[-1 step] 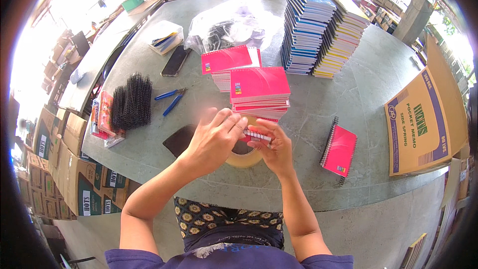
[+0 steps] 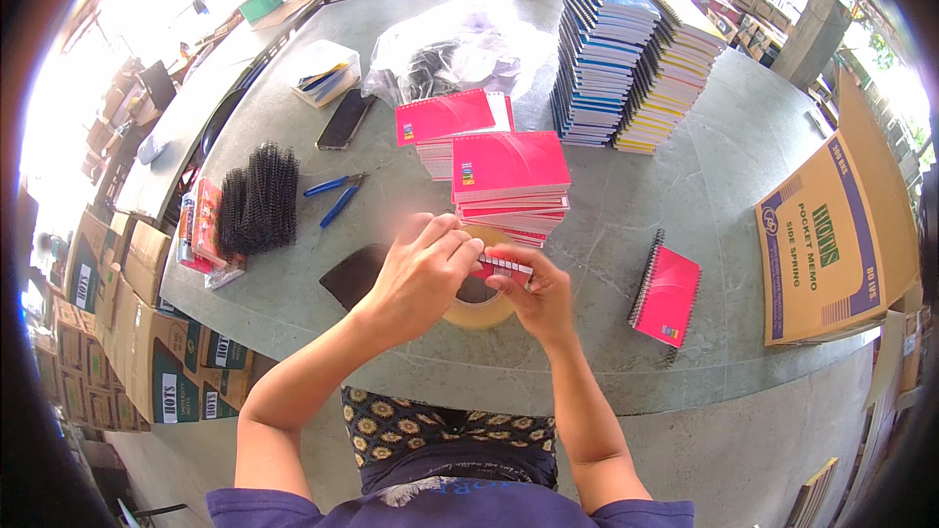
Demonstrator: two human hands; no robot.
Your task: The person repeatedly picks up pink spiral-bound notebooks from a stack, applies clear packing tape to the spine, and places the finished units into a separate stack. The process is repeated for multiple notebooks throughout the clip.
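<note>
Between my hands is a small red notebook [image 2: 511, 263], its holed edge turned up. My right hand [image 2: 540, 295] grips it, thumb on the near side. My left hand [image 2: 419, 269] is closed at the notebook's left end, fingertips pinched together; whatever they pinch is too small to make out. Under the hands lies a tan ring like a tape roll [image 2: 481, 315], partly covered. Just beyond stands a stack of red notebooks [image 2: 511, 164], with another red stack [image 2: 445, 119] behind it. A red notebook with a black coil [image 2: 667, 295] rests to the right.
Black spiral coils [image 2: 258, 198] are heaped at left beside blue-handled cutters [image 2: 337, 198]. A phone [image 2: 345, 120] and a clear plastic bag [image 2: 460, 44] lie farther back. Tall blue [image 2: 602, 59] and yellow notebook stacks [image 2: 667, 73] stand at back right. An open carton [image 2: 831, 235] is at the right edge.
My hands make only a slight shift at the notebook, the right fingers curling a little lower around it. Everything else stays in place.
</note>
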